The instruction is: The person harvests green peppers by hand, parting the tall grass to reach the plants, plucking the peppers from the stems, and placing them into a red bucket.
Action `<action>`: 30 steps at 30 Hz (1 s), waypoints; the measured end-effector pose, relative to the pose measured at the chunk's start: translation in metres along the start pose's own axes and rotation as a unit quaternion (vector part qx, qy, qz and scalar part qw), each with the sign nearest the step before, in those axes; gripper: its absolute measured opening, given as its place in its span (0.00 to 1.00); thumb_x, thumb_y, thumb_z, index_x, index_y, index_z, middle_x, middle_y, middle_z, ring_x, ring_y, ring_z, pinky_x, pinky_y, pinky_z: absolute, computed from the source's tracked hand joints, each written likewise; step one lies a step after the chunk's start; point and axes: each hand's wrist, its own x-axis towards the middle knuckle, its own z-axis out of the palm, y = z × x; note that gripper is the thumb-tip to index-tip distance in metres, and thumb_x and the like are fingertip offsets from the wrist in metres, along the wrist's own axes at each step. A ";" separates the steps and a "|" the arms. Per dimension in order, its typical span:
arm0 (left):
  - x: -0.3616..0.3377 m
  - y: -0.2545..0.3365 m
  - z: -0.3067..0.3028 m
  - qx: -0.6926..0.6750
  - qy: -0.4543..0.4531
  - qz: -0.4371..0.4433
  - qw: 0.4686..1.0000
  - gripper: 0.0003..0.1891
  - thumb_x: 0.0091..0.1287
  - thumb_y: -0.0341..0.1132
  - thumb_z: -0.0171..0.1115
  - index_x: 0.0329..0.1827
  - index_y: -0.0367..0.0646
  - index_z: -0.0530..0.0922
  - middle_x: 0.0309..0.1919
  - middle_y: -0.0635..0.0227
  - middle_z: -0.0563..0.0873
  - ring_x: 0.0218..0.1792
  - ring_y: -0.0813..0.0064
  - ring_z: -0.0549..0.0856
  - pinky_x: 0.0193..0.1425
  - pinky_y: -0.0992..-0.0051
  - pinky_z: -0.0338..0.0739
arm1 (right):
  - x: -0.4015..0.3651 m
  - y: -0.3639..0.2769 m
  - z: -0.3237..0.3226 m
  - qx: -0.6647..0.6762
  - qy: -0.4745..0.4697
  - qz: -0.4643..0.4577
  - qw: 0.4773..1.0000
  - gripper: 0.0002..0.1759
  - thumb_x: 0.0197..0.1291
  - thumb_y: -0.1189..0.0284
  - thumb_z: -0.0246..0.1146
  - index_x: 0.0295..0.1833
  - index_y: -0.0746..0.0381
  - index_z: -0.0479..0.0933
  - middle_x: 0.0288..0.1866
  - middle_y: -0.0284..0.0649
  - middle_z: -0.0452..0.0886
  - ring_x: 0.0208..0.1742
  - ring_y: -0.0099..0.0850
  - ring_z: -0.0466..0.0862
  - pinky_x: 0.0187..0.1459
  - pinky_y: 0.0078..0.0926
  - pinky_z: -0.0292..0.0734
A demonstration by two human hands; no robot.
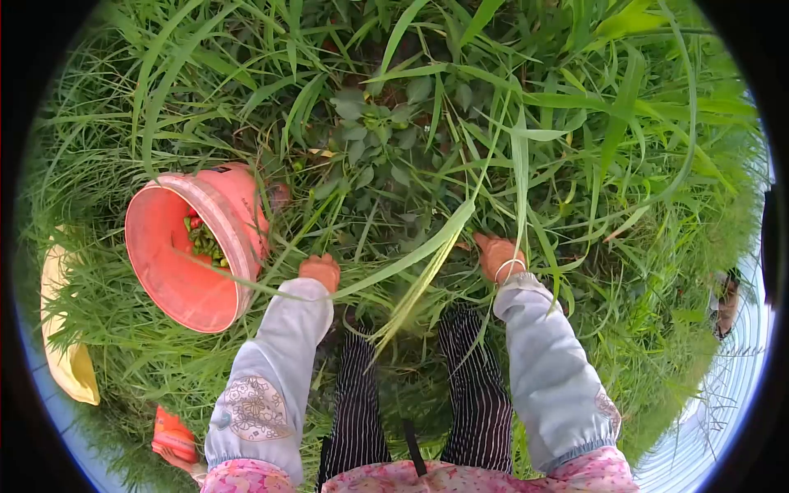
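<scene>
My left hand is closed at the end of its pale sleeve, low among the grass and leaves. What its curled fingers hold, if anything, is hidden. My right hand, with a white bangle at the wrist, reaches into the greenery. Its fingers look bent together, and blades partly cover the tips. Just beyond both hands grows a broad-leaved plant, tangled with tall grass. To the left of my left hand, a pink-red bucket lies tilted with its mouth towards me. Small green and red peppers are inside.
Long grass blades cross between my arms. A yellow sack lies at the far left. Lower left, another person's hand is at a red container. Part of a person shows at the right edge.
</scene>
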 end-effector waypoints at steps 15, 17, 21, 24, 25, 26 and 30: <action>-0.008 -0.015 -0.173 -0.244 0.339 0.062 0.907 0.29 0.54 0.25 0.55 0.62 0.43 0.66 0.64 0.57 0.67 0.58 0.56 0.73 0.59 0.60 0.68 | 0.004 -0.016 0.004 0.001 0.042 0.009 0.999 0.29 0.53 0.69 0.57 0.63 0.56 0.64 0.56 0.50 0.74 0.58 0.45 0.74 0.59 0.54 0.61; 0.017 -0.023 -0.189 -0.400 0.361 0.027 0.842 0.29 0.51 0.26 0.57 0.61 0.39 0.67 0.61 0.54 0.70 0.56 0.57 0.75 0.58 0.64 0.70 | -0.010 -0.035 -0.037 0.071 0.085 -0.008 0.994 0.30 0.52 0.68 0.58 0.63 0.59 0.64 0.56 0.51 0.74 0.57 0.46 0.74 0.59 0.48 0.64; 0.075 -0.036 -0.197 -0.530 0.239 -0.112 0.806 0.29 0.52 0.30 0.61 0.60 0.34 0.66 0.50 0.51 0.78 0.45 0.59 0.80 0.48 0.66 0.75 | -0.003 -0.066 -0.087 0.371 0.110 -0.098 0.917 0.26 0.55 0.68 0.59 0.60 0.64 0.68 0.53 0.47 0.77 0.54 0.40 0.77 0.53 0.31 0.72; 0.108 -0.023 -0.151 -0.594 0.238 -0.052 0.767 0.25 0.55 0.31 0.61 0.56 0.36 0.70 0.37 0.56 0.83 0.26 0.66 0.82 0.26 0.71 0.75 | 0.024 -0.091 -0.113 0.628 0.094 -0.112 0.764 0.22 0.59 0.69 0.57 0.58 0.65 0.70 0.54 0.41 0.77 0.54 0.31 0.77 0.51 0.26 0.72; 0.102 -0.015 -0.151 -0.622 0.233 -0.018 0.747 0.22 0.55 0.30 0.60 0.54 0.37 0.73 0.34 0.58 0.83 0.23 0.69 0.81 0.22 0.73 0.74 | 0.036 -0.098 -0.121 0.679 0.096 -0.107 0.720 0.21 0.60 0.68 0.57 0.57 0.64 0.71 0.53 0.39 0.77 0.54 0.29 0.77 0.49 0.24 0.73; 0.095 -0.004 -0.151 -0.656 0.225 0.008 0.720 0.19 0.55 0.29 0.59 0.52 0.37 0.75 0.31 0.60 0.84 0.24 0.69 0.81 0.25 0.72 0.74 | 0.048 -0.101 -0.127 0.680 0.096 -0.052 0.725 0.21 0.60 0.67 0.57 0.57 0.64 0.71 0.53 0.39 0.77 0.53 0.29 0.77 0.48 0.24 0.73; 0.047 0.036 -0.176 -0.584 0.278 -0.009 0.763 0.12 0.56 0.28 0.54 0.43 0.41 0.78 0.31 0.54 0.82 0.35 0.54 0.81 0.40 0.64 0.75 | 0.097 -0.092 -0.125 0.719 0.092 0.070 0.685 0.21 0.60 0.59 0.60 0.53 0.62 0.73 0.50 0.39 0.78 0.50 0.30 0.78 0.44 0.28 0.75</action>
